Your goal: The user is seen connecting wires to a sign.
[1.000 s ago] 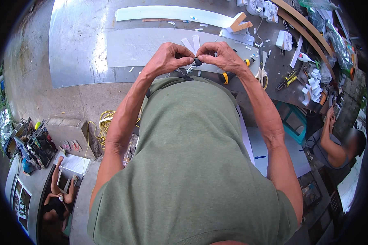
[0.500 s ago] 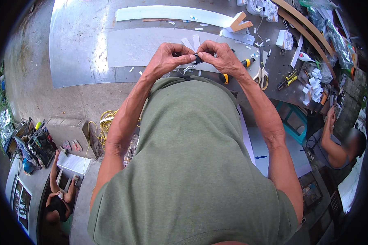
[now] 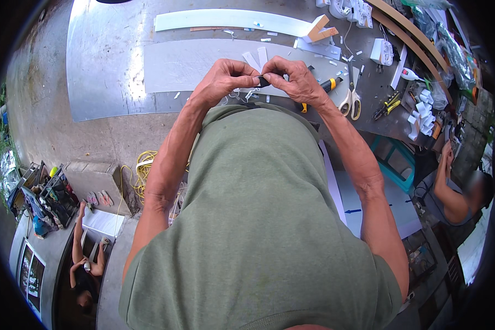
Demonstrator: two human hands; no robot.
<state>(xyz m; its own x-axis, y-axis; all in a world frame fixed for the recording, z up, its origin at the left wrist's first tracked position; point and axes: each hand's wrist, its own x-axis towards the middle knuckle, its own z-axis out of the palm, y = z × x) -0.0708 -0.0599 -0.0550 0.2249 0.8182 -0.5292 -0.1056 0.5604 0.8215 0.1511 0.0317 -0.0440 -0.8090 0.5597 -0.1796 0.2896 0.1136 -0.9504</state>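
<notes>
Pinched between the fingertips of my left hand (image 3: 223,82) and my right hand (image 3: 294,82) is a small black piece (image 3: 262,81), held over the near part of a pale grey sheet (image 3: 181,63). Just beyond my fingers lie narrow white strips (image 3: 262,54), with thin white bits below my hands. A yellow-and-black utility knife (image 3: 330,84) and cream-handled scissors (image 3: 355,106) lie right of my right hand. Farther back is a long white curved piece (image 3: 220,19) with a forked tan end.
The metal table (image 3: 104,77) also bears curved tan strips (image 3: 410,41), white shapes (image 3: 421,116) and pliers (image 3: 389,105). Below are a teal stool (image 3: 396,170) and yellow cord (image 3: 144,173). One co-worker (image 3: 451,201) works at the right; another person (image 3: 85,275) is at lower left.
My fingertips have shifted slightly around the black piece, both hands still holding it. The view has shifted a little. The person at lower left has changed posture slightly.
</notes>
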